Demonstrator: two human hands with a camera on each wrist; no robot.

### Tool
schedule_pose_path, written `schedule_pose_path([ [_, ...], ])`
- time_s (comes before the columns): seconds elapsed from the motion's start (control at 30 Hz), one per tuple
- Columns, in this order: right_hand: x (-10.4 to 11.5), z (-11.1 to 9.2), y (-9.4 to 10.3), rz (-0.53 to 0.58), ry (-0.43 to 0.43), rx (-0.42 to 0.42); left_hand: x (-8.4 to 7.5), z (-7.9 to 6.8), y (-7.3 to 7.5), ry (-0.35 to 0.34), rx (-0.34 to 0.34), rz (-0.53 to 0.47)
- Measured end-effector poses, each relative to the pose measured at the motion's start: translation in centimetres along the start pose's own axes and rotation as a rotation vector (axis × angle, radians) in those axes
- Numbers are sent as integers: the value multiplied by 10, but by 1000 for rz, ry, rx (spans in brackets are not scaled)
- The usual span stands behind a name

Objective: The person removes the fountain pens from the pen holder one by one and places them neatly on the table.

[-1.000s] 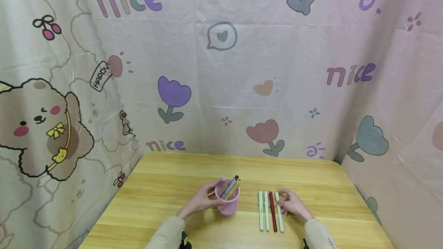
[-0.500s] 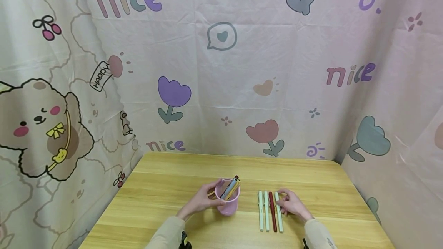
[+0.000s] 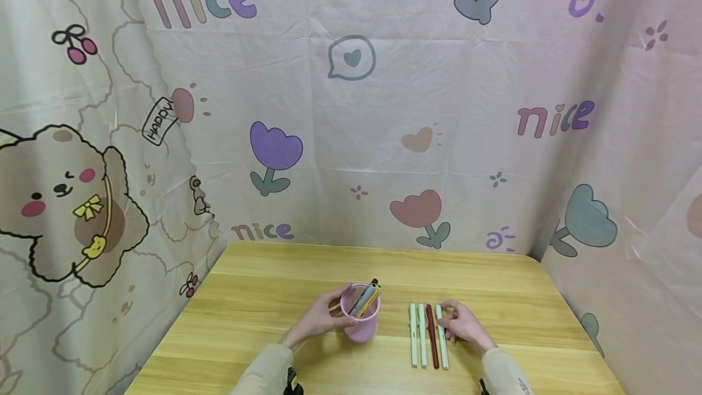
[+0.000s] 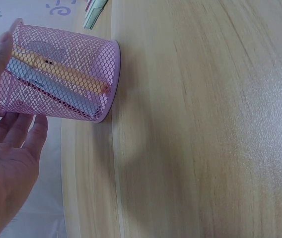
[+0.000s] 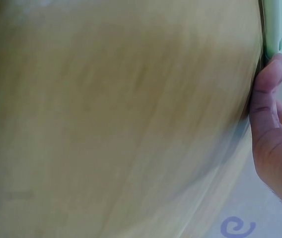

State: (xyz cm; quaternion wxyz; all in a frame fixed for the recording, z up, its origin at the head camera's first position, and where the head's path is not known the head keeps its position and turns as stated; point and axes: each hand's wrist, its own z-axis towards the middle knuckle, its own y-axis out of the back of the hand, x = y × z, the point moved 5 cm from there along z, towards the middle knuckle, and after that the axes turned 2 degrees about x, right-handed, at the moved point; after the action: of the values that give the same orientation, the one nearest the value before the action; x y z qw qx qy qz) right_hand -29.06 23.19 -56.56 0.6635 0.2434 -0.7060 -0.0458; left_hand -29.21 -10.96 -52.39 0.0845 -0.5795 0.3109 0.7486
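A pink mesh pen holder [image 3: 361, 329] stands upright on the table with several pens [image 3: 366, 298] leaning inside, blue, yellow and dark-tipped ones among them. My left hand [image 3: 323, 316] grips the holder near its rim, thumb on the near side and fingers round the far side. To the right, three pale green pens [image 3: 414, 334] and a dark red pen [image 3: 432, 335] lie side by side. My right hand [image 3: 462, 323] pinches the rightmost pale green pen [image 3: 443, 346] near its far end. In the right wrist view the thumb presses against this pen [image 5: 275, 29].
The wood-grain table [image 3: 307, 267] reaches back to a printed cloth curtain [image 3: 351, 139] with flowers and lettering. Another cloth with a bear [image 3: 71, 200] hangs along the left side.
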Motion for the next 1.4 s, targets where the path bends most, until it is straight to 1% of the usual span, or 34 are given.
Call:
schedule_pose_path([
  [0.2,3,-1,-1,-20,-13,-36,-1,-1,0,4,4,3],
  [0.3,5,0,-1,-47,-30,-89,-2,-1,0,4,6,6],
  [0.43,13,2,1,-94,-32,-195,-3,-1,0,1,5,4],
  [0.57,28,4,2,-134,12,-268,-3,-1,0,-3,2,17],
  [0.73,46,7,-4,-126,76,-317,-3,0,0,-3,6,7],
  [0.83,55,8,-11,-91,103,-308,-3,0,-1,0,8,0],
  [1.03,70,10,-27,-54,171,-234,-4,-1,-1,-6,10,-8],
  [1.23,85,12,-42,-66,239,-176,-3,-1,-2,0,10,-11],
  [1.4,96,14,-54,-86,265,-155,-2,-1,-2,11,7,-8],
])
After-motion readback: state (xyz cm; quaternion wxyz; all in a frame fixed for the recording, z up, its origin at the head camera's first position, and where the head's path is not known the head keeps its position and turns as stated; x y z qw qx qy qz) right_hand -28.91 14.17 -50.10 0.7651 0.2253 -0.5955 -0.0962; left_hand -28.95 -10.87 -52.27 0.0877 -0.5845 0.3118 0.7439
